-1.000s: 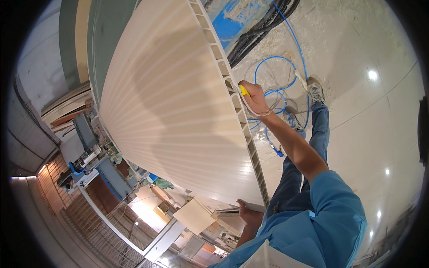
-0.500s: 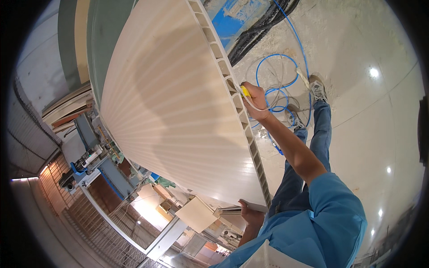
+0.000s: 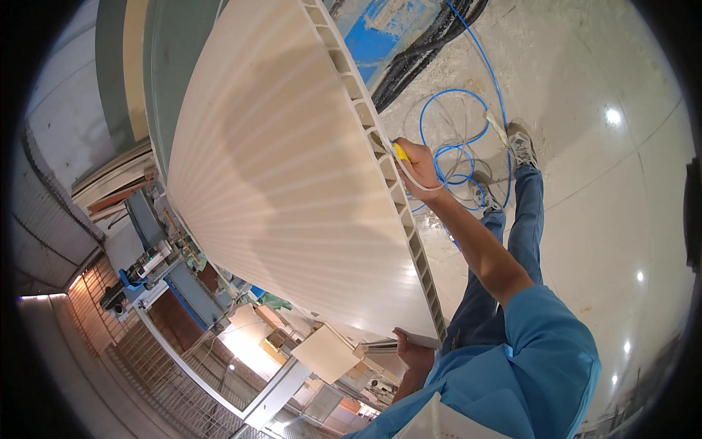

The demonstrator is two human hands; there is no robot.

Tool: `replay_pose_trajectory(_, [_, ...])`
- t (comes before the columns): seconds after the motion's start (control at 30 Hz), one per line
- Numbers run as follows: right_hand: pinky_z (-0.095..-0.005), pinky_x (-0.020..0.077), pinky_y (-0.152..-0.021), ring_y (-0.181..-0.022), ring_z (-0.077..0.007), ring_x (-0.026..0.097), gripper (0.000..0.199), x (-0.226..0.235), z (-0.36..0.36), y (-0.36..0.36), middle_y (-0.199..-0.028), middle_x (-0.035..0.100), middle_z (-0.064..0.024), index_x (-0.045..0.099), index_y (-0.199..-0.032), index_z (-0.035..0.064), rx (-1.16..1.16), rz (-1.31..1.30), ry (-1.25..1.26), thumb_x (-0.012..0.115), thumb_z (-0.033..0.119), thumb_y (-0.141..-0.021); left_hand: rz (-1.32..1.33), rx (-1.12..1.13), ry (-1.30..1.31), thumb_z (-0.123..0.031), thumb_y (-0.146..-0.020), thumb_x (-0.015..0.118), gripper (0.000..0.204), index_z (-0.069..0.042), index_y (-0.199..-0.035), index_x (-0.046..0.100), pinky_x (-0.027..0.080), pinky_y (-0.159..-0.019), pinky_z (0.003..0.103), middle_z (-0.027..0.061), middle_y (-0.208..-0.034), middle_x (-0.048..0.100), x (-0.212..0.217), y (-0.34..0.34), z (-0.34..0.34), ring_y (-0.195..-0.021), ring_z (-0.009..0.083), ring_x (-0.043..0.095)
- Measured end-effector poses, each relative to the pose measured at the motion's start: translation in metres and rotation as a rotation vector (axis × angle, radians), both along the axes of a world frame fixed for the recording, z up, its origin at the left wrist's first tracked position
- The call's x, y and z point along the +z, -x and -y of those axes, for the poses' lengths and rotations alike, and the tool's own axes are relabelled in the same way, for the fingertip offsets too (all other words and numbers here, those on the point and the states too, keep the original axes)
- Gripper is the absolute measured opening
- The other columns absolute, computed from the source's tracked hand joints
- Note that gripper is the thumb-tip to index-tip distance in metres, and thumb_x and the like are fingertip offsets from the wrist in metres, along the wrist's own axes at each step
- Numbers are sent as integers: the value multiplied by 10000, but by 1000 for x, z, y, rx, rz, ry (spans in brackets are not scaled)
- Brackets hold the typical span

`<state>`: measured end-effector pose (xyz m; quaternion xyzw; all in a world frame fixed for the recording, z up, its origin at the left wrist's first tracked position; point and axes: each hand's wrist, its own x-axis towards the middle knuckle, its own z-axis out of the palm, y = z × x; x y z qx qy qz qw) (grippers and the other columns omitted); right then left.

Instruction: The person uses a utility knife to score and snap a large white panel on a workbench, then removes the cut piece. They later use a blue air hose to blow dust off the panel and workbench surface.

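Observation:
A large cream hollow panel [image 3: 292, 161] stands on edge in front of me, a row of open cells [image 3: 380, 157] along its narrow side. My right hand [image 3: 418, 170] is closed around a small yellow tool [image 3: 400, 151] held against that cellular edge. Its working end is hidden, so I cannot tell its exact kind. From the edge by the tool, a thin pale strand [image 3: 415, 183] curls over my wrist. Lower down, my left hand [image 3: 413, 353] grips the panel at its near corner, fingers partly hidden.
Blue hose [image 3: 453, 91] lies looped on the pale tiled floor [image 3: 607, 212] near my shoes. Black cables [image 3: 420, 66] run beside a blue surface [image 3: 373, 36]. Beyond the panel stand a machine with a frame [image 3: 157, 256], stacked boards [image 3: 110, 179] and a flat board [image 3: 325, 353].
My right hand and the yellow tool have shifted slightly along the panel's edge. The pale strand hangs a little lower across my wrist. My left hand keeps its place at the corner.

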<state>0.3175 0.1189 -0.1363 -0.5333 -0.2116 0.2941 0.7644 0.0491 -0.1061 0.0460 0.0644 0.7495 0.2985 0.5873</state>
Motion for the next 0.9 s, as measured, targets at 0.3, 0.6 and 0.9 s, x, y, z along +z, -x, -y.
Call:
replay_pose_trajectory(0.3, [-284,333,-495,-516,-132,416,474,-13,-28,-29,-604,411,-41,516,-808,15,62,-23,-151,485,444,-1007,-45,3,37,-624,-898,559,719,-115,-1391,440,379,-1041,424,44,-1325,525,2,1,1,-1235,236,480])
replay_pose_trajectory(0.6, [-361,395,-535,-552,-289,464,421,-12,-4,-18,-644,457,-146,549,-826,5,126,-4,-106,598,412,-920,1,23,37,-624,-884,576,732,-114,-1393,441,372,-1051,426,50,-1328,526,2,5,1,-1230,255,486])
replay_pose_trajectory(0.9, [-369,409,-542,-557,-325,476,419,-21,-26,-30,-653,474,-155,566,-854,11,140,-34,-108,597,422,-927,-51,-5,31,-624,-884,577,739,-118,-1403,434,363,-1064,435,58,-1347,517,3,3,1,-1247,265,475])
